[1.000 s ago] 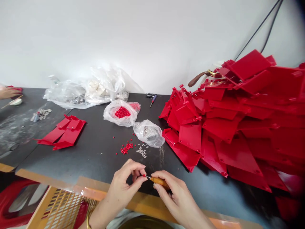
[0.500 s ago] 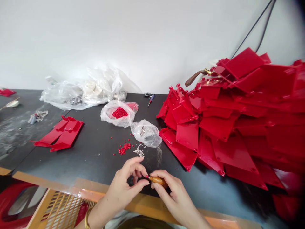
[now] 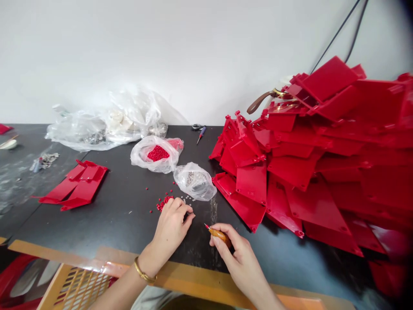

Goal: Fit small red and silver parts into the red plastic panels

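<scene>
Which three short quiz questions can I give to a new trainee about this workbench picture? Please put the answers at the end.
1. True or false: the right hand holds the tool with the orange-brown handle.

2. Choose one. Of these things, the left hand is nearest to:
(a) the blue-handled screwdriver
(b) the loose metal rings
(c) the stacked red panels

3. Short answer: what colour are the small parts in the open bag just left of the bag of metal rings?

Key: 1. True. 2. b. 3. Red.
</scene>
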Demonstrator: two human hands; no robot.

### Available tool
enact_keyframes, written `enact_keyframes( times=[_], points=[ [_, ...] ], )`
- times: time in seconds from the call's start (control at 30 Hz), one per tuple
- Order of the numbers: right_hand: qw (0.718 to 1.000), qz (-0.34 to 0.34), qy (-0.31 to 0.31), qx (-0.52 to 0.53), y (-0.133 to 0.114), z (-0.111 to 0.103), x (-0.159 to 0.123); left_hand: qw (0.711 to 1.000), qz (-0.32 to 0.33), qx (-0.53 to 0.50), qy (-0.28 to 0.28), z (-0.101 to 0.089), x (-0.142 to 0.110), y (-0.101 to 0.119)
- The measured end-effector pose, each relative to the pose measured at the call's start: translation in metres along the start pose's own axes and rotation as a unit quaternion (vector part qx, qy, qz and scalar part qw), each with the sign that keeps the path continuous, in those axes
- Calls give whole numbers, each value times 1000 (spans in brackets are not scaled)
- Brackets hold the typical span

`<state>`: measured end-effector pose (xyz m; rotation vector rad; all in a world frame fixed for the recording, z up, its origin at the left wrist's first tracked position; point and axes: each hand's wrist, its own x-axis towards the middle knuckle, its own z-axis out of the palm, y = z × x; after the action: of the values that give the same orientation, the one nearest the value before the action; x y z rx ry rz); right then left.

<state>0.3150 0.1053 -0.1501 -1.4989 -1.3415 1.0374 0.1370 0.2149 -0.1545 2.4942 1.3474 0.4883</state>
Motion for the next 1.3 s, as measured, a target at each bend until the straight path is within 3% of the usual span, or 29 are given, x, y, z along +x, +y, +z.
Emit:
enact_keyframes(
  times=[0.27, 0.33, 0.4, 0.47, 0.6, 0.7, 0.77, 0.97, 1.17, 1.23, 1.3],
  points=[
    [1000, -6, 5, -9, 1, 1, 3, 999, 0, 33, -18, -6, 8, 4],
    [1000, -1, 11, -10, -1, 2, 3, 999, -24, -17, 19, -8, 5, 9],
    [1000, 0, 13, -7, -6, 5, 3, 985, -73, -147, 53, -10, 0, 16],
    [1000, -3, 11, -1, -11, 8, 3, 933, -145, -326, 54, -12, -8, 24],
    [1000, -11, 8, 10, -19, 15, 4, 770, -267, -579, 18, -15, -22, 41],
    [1000, -19, 0, 12, -22, 16, 5, 715, -286, -637, 18, -17, -28, 48],
    [1000, -27, -4, 4, -23, 17, 4, 713, -283, -640, 24, -18, -31, 49],
    [999, -40, 14, -13, -21, 17, 1, 749, -262, -607, 52, -14, -36, 47],
    [996, -90, 4, 7, -9, 13, -5, 700, -266, -663, -13, -16, -34, 46],
    [994, -105, 1, -22, -6, 9, -7, 727, -256, -637, -27, -19, -33, 45],
    [990, -125, -2, -64, -3, 5, -9, 777, -226, -587, -32, -24, -32, 42]
  ],
)
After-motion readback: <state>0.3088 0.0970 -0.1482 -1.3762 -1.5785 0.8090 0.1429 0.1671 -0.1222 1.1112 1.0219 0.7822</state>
